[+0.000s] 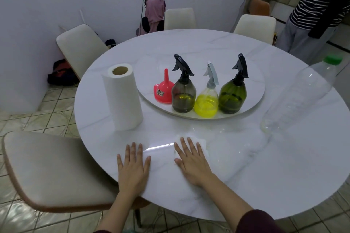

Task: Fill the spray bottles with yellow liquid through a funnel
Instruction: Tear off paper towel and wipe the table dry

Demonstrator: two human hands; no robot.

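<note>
Spray bottles (pixel 207 98) part-filled, paper towel (pixel 200 143) half hidden under right hand (pixel 193 164)

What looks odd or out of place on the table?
The funnel stands upside down, spout up, on the turntable. The big clear bottle looks empty. The right hand presses a paper towel flat on the table, perhaps on a spill.

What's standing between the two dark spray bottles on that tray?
In the head view, a clear spray bottle of yellow liquid stands between the grey bottle and green bottle.
</note>
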